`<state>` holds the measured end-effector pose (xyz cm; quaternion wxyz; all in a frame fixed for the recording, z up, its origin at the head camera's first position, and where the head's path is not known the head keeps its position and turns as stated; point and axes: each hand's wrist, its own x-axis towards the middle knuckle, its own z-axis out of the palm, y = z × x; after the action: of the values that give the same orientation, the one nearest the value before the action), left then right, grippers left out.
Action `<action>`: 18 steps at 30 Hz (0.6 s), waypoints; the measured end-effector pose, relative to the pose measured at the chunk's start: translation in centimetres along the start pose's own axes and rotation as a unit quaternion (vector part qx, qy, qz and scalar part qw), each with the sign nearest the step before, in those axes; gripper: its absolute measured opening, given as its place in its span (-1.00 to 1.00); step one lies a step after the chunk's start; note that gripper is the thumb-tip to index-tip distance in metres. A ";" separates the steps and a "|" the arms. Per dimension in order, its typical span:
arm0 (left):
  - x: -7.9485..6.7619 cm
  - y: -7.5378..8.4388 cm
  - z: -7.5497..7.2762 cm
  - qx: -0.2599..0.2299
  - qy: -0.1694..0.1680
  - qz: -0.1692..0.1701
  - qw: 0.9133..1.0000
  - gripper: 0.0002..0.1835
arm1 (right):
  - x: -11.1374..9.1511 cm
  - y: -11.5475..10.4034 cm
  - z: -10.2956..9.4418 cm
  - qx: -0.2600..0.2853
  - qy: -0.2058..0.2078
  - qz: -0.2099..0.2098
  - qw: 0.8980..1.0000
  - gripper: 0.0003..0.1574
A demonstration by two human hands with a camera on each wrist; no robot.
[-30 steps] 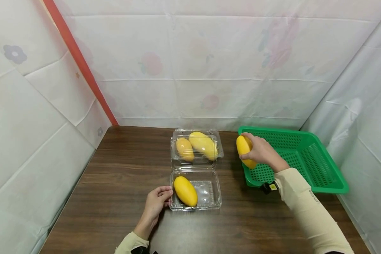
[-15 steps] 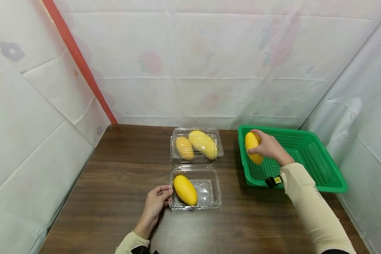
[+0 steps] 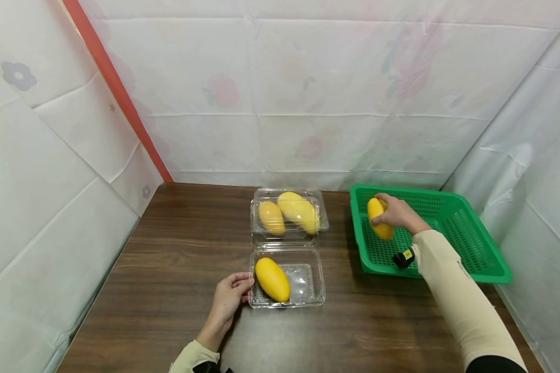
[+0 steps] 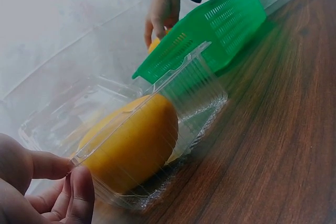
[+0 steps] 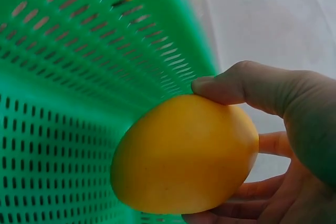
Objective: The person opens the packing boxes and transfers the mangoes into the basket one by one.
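Note:
In the head view my right hand (image 3: 396, 212) grips a yellow mango (image 3: 379, 220) inside the left part of a green basket (image 3: 487, 248). The right wrist view shows the thumb over one side of that mango (image 5: 184, 156) and fingers round the other. At the table's middle, my left hand (image 3: 231, 298) pinches the left rim of a clear plastic clamshell box (image 3: 322, 290). One mango (image 3: 273, 280) lies in the left of its base. The box's lid stands folded back, away from me. In the left wrist view, thumb and fingers (image 4: 81, 190) meet on the rim.
Behind the open box sits another clear clamshell (image 3: 324, 220) with mangoes (image 3: 291, 204) in it, partly seen through the raised lid. The brown wooden table (image 3: 177, 259) ends at white patterned sheeting (image 3: 280, 140) at the back and sides.
My right hand has carried the mango rightward from over the basket's left rim and lowered it inside the basket. My left hand stays on the box.

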<state>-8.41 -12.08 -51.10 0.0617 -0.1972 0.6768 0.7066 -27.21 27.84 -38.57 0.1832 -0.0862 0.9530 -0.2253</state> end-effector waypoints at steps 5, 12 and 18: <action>-0.1 0.1 0.0 0.003 0.002 -0.001 1.000 -0.70 | 1.0 1.0 0.4 -0.003 -0.022 -0.002 1.000 0.04; -0.1 0.0 0.0 0.005 0.002 -0.001 1.000 -0.69 | 2.4 2.0 1.2 -0.008 -0.068 -0.001 0.998 0.03; -0.2 0.0 -0.2 0.005 0.002 0.000 1.000 -0.68 | 3.5 2.7 1.9 -0.008 -0.100 0.018 0.995 0.04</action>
<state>-8.22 -12.22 -51.08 0.0614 -0.1978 0.6806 0.7028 -29.90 28.58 -42.48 0.2811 -0.0923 0.9330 -0.2049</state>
